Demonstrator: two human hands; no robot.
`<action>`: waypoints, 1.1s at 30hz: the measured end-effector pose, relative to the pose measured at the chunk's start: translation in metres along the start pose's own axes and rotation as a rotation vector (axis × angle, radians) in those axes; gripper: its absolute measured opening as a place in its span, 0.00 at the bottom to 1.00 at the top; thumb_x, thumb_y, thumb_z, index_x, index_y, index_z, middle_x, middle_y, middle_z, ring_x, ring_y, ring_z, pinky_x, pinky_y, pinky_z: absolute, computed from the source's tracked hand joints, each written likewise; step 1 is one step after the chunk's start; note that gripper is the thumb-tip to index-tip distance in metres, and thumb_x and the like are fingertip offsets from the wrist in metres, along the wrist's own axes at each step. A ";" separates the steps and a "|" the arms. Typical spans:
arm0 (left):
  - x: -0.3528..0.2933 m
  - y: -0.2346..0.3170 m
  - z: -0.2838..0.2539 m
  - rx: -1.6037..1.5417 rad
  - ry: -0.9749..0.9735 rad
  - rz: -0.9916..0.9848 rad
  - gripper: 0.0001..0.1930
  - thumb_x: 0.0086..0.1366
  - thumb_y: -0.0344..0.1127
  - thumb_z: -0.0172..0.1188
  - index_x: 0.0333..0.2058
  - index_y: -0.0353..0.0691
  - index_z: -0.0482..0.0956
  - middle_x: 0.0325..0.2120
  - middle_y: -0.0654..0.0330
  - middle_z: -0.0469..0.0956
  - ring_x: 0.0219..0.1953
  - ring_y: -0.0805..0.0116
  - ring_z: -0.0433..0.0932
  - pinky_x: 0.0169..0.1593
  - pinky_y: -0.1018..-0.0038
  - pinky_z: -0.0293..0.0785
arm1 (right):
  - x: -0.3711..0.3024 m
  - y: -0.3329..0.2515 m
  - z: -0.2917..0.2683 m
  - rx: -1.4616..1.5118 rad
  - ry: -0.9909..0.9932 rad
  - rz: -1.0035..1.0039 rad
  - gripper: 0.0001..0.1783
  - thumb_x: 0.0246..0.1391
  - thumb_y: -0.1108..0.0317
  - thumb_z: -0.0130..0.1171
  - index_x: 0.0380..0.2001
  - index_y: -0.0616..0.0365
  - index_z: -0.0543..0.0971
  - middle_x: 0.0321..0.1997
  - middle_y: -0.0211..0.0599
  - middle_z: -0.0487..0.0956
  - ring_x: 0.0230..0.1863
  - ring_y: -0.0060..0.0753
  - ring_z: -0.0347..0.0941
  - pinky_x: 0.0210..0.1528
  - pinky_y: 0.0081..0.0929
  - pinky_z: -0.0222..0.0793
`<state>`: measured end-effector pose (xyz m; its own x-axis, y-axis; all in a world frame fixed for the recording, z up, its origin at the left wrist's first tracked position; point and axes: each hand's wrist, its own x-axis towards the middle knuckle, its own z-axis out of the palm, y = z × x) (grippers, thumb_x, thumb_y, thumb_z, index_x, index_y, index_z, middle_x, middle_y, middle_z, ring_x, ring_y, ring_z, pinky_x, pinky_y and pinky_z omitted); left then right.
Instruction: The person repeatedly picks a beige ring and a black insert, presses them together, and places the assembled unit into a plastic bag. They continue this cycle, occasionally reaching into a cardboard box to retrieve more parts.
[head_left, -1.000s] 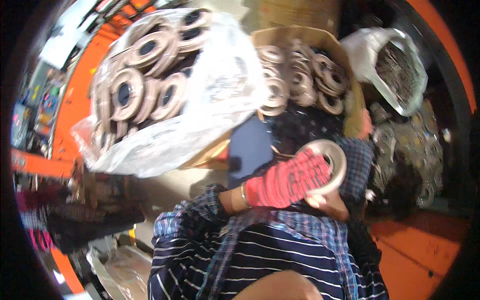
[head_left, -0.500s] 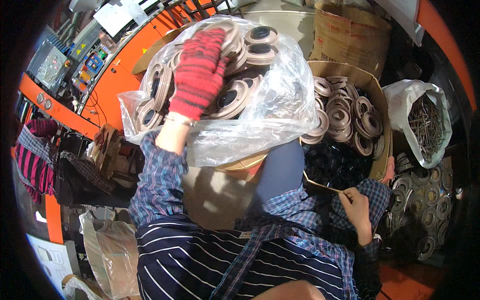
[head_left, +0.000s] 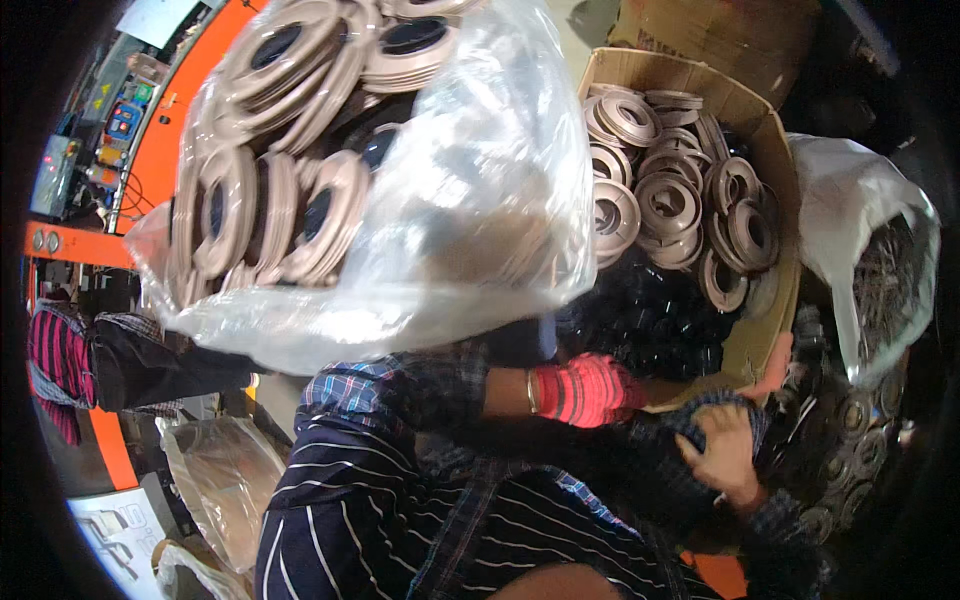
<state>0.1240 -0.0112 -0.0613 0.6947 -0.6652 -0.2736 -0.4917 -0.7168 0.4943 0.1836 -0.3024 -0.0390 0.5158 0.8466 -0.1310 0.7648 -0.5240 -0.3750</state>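
My left hand [head_left: 588,390], in a red and dark striped knit glove, is low beside the near edge of an open cardboard box [head_left: 788,300]. Blur hides its fingers, so its grip does not show. My right hand [head_left: 725,450] is bare, its fingers apart, over the plaid cloth [head_left: 660,440] at my knee, with nothing seen in it. Inside the box lie beige plastic rings [head_left: 668,203] above a heap of glossy black parts [head_left: 650,325]. To the left, a clear plastic bag [head_left: 400,310] holds stacked beige rings with black centres [head_left: 227,205].
Right of the box stands a white sack [head_left: 840,210] of thin metal pieces [head_left: 880,275]. Dark metal rings [head_left: 855,415] are piled below it. An orange machine [head_left: 165,140] is at the left, and a larger carton [head_left: 715,35] stands behind the box.
My left hand has come down from the stacked rings in the plastic bag to the box's near edge. My right hand has left that edge, its fingers now spread. The view has shifted.
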 end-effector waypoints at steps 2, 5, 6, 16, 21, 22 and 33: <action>0.010 -0.010 0.005 -0.036 -0.115 -0.132 0.15 0.62 0.41 0.54 0.44 0.42 0.78 0.39 0.53 0.80 0.43 0.58 0.78 0.50 0.60 0.73 | 0.002 0.008 -0.006 0.072 -0.089 0.010 0.23 0.43 0.57 0.70 0.38 0.62 0.78 0.44 0.46 0.76 0.45 0.51 0.70 0.49 0.45 0.63; 0.017 -0.013 0.004 -0.258 0.107 -0.137 0.16 0.62 0.43 0.54 0.44 0.42 0.78 0.40 0.53 0.80 0.43 0.57 0.78 0.50 0.60 0.73 | 0.014 0.024 -0.015 0.173 -0.226 -0.043 0.23 0.44 0.55 0.66 0.38 0.61 0.78 0.43 0.46 0.75 0.44 0.52 0.70 0.48 0.48 0.64; 0.016 -0.012 0.002 -0.301 0.126 -0.156 0.16 0.62 0.44 0.54 0.45 0.42 0.78 0.40 0.53 0.81 0.43 0.57 0.78 0.50 0.60 0.73 | 0.020 0.027 -0.017 0.244 -0.228 -0.057 0.22 0.44 0.55 0.65 0.38 0.61 0.78 0.42 0.46 0.75 0.44 0.52 0.70 0.48 0.48 0.65; -0.011 0.014 -0.012 -0.618 0.209 -0.350 0.19 0.64 0.50 0.55 0.46 0.43 0.78 0.42 0.53 0.81 0.44 0.55 0.80 0.50 0.60 0.74 | 0.062 0.012 -0.030 0.505 -0.411 -0.262 0.19 0.35 0.53 0.66 0.28 0.56 0.80 0.25 0.43 0.73 0.29 0.50 0.70 0.32 0.48 0.65; -0.010 0.017 -0.005 -0.839 0.249 -0.487 0.21 0.64 0.52 0.56 0.47 0.43 0.78 0.43 0.53 0.82 0.45 0.54 0.80 0.50 0.60 0.75 | 0.039 -0.004 -0.036 0.401 -0.549 -0.145 0.17 0.46 0.56 0.65 0.30 0.60 0.81 0.30 0.48 0.78 0.34 0.53 0.74 0.39 0.48 0.70; -0.013 0.015 -0.007 -0.967 0.327 -0.502 0.22 0.64 0.53 0.56 0.47 0.43 0.78 0.43 0.53 0.82 0.45 0.53 0.80 0.50 0.60 0.75 | 0.032 -0.009 -0.032 0.400 -0.545 -0.065 0.14 0.45 0.59 0.64 0.28 0.59 0.79 0.27 0.47 0.76 0.32 0.56 0.72 0.37 0.49 0.68; -0.310 0.115 -0.099 -1.424 0.997 -1.241 0.15 0.67 0.38 0.55 0.51 0.44 0.75 0.48 0.57 0.79 0.46 0.63 0.79 0.52 0.65 0.75 | 0.229 -0.050 -0.048 1.492 -0.007 1.023 0.39 0.60 0.32 0.49 0.51 0.60 0.77 0.45 0.41 0.81 0.43 0.36 0.76 0.47 0.35 0.68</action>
<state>-0.0960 0.1336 0.1618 0.4731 0.5550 -0.6842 0.6218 0.3399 0.7056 0.2823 -0.0864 -0.0058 0.5052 0.2802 -0.8162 -0.7742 -0.2707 -0.5721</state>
